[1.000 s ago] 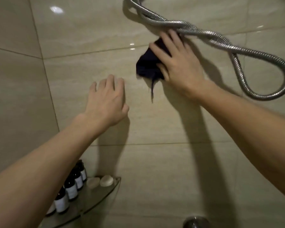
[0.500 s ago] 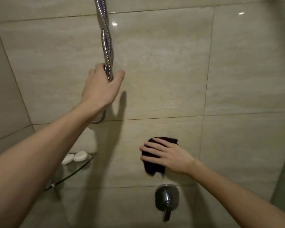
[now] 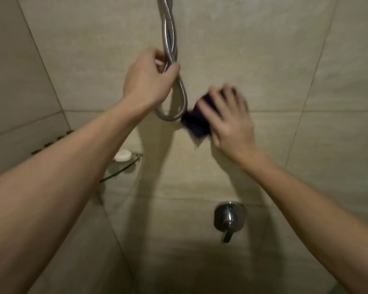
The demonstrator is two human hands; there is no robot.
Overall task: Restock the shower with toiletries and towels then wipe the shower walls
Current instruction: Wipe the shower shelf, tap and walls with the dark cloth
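My right hand presses a dark blue cloth flat against the beige tiled shower wall, fingers spread and blurred by motion. The cloth shows mostly to the left of and under the palm. My left hand is closed around the twisted chrome shower hose, holding it away from the wall; the hose's loop hangs just below that hand, touching the cloth's left edge.
A chrome mixer valve with a lever sits on the wall below the cloth. At the left corner a glass shelf carries a white soap bar; dark bottle tops show behind my left forearm.
The right hand has slid the cloth up the wall from just above the valve to beside the hose loop. The left hand has tightened its grip on the hose.
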